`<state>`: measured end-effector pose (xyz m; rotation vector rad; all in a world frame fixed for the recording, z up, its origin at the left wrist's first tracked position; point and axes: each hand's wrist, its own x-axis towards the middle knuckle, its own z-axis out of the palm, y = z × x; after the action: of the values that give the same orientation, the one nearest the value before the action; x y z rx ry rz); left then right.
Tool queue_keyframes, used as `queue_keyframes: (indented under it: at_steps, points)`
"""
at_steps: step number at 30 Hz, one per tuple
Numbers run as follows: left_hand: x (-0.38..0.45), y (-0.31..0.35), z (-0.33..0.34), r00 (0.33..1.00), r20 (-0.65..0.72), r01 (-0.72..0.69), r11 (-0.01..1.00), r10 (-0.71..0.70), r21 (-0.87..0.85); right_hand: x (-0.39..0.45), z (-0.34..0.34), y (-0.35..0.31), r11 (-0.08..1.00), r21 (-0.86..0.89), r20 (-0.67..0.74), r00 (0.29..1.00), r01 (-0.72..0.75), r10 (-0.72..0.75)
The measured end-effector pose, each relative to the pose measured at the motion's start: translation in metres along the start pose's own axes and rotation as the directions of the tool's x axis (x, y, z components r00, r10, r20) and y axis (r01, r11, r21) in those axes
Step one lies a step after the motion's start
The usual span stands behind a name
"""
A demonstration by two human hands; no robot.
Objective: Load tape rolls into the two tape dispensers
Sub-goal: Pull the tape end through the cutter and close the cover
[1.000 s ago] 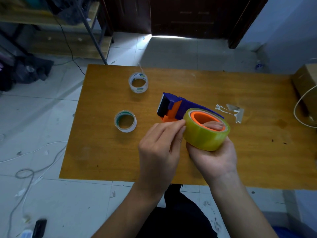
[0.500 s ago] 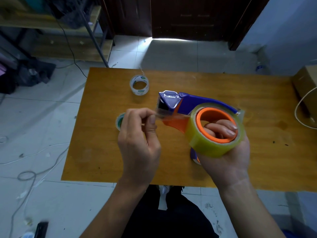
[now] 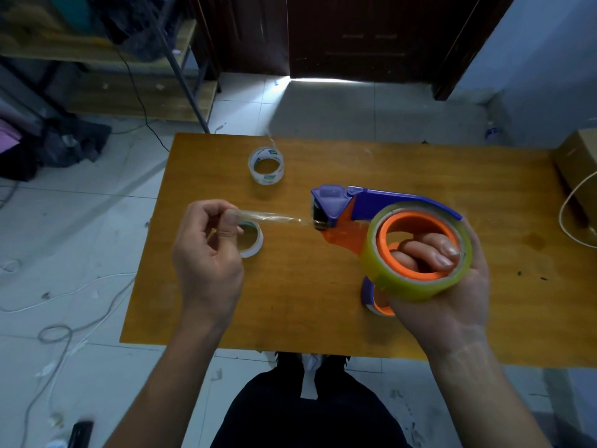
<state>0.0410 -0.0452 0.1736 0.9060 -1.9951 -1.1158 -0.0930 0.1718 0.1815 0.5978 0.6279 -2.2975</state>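
My right hand (image 3: 442,299) holds a blue and orange tape dispenser (image 3: 381,203) above the table, fingers through its orange hub. A yellowish clear tape roll (image 3: 416,282) sits on that hub. My left hand (image 3: 206,253) pinches the free end of the tape strip (image 3: 274,217), which runs stretched from the dispenser's blade end to my fingers. A second blue and orange piece (image 3: 374,300) shows under my right hand. Two near-empty tape rolls lie on the table: one (image 3: 266,164) at the back, one (image 3: 250,239) partly hidden behind my left hand.
The wooden table (image 3: 307,302) stands on a tiled floor with loose cables (image 3: 64,318) at the left. A cardboard box (image 3: 578,156) and a white cord (image 3: 568,215) sit at the table's right end. A shelf frame stands at the back left.
My right hand has lifted and tilted the dispenser. My left hand has moved left, drawing the tape strip out past the blade end.
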Motion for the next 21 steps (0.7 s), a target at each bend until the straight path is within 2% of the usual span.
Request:
queue_keyframes:
  at_steps: [1,3,4,5,7,8,9,10,11,12,13,14,15,16,17,18,20,21]
  points:
    - [0.002,-0.001,-0.001,0.999,0.005,0.039,0.999,-0.039,-0.019,-0.003,0.002,-0.003,0.999,0.043,0.060,0.998,0.021,-0.024]
    - [0.007,-0.003,-0.005,0.991,-0.012,0.133,0.989,-0.134,-0.069,-0.003,-0.007,-0.010,1.000,0.003,0.049,0.999,0.013,-0.013]
    - [0.009,-0.005,-0.007,0.986,-0.006,0.168,0.983,-0.169,-0.076,0.018,-0.006,-0.007,0.997,-0.068,-0.147,0.988,0.035,-0.044]
    - [0.013,-0.008,-0.009,0.981,0.015,0.195,0.979,-0.194,-0.060,0.009,-0.005,-0.007,0.998,-0.066,-0.111,0.994,-0.009,0.002]
    - [0.021,-0.015,-0.014,0.958,0.140,0.255,0.967,-0.249,-0.021,0.023,-0.009,-0.007,0.958,-0.158,-0.173,0.961,-0.241,0.214]
    - [0.026,-0.018,-0.017,0.928,0.224,0.313,0.949,-0.297,-0.040,0.026,-0.014,-0.008,0.942,-0.065,-0.199,0.929,-0.330,0.311]
    - [0.032,-0.021,-0.019,0.884,0.309,0.393,0.915,-0.350,-0.091,0.023,-0.019,-0.012,0.969,0.022,-0.172,0.954,-0.246,0.246]
    - [0.037,-0.023,-0.021,0.831,0.390,0.486,0.859,-0.397,-0.162,0.018,-0.017,-0.013,0.977,0.168,-0.167,0.973,-0.132,0.160]
    - [0.041,-0.024,-0.023,0.769,0.468,0.580,0.782,-0.435,-0.227,0.022,-0.023,-0.018,0.966,0.219,-0.163,0.971,-0.139,0.177]
    - [0.044,-0.025,-0.025,0.709,0.537,0.657,0.704,-0.456,-0.269,0.014,-0.022,-0.026,0.971,0.209,-0.114,0.983,-0.116,0.142]
    - [0.047,-0.026,-0.027,0.655,0.594,0.714,0.641,-0.468,-0.282,-0.012,-0.014,-0.030,0.996,0.075,-0.077,0.995,-0.052,0.058]
    - [0.049,-0.027,-0.028,0.613,0.635,0.754,0.589,-0.470,-0.291,0.002,-0.016,-0.024,1.000,-0.009,-0.194,0.981,-0.016,0.014]
    - [0.050,-0.028,-0.028,0.579,0.667,0.785,0.541,-0.470,-0.301,-0.002,-0.021,-0.024,1.000,-0.009,-0.165,0.986,0.020,-0.021]
    - [0.050,-0.028,-0.027,0.553,0.694,0.812,0.487,-0.461,-0.323,-0.003,-0.019,-0.023,1.000,-0.007,-0.114,0.993,0.024,-0.025]
    - [0.050,-0.027,-0.026,0.534,0.716,0.832,0.430,-0.450,-0.350,-0.007,-0.013,-0.024,0.992,-0.124,-0.162,0.985,0.038,-0.058]
    - [0.050,-0.027,-0.024,0.522,0.735,0.846,0.370,-0.433,-0.383,-0.003,-0.015,-0.025,0.998,-0.063,-0.129,0.992,-0.025,0.017]
    - [0.051,-0.027,-0.022,0.512,0.759,0.858,0.279,-0.403,-0.431,-0.003,-0.017,-0.026,0.994,-0.091,-0.004,0.998,-0.055,0.055]
    - [0.053,-0.028,-0.021,0.504,0.767,0.864,0.249,-0.397,-0.438,-0.006,-0.014,-0.027,0.998,-0.053,-0.016,0.999,-0.032,0.031]
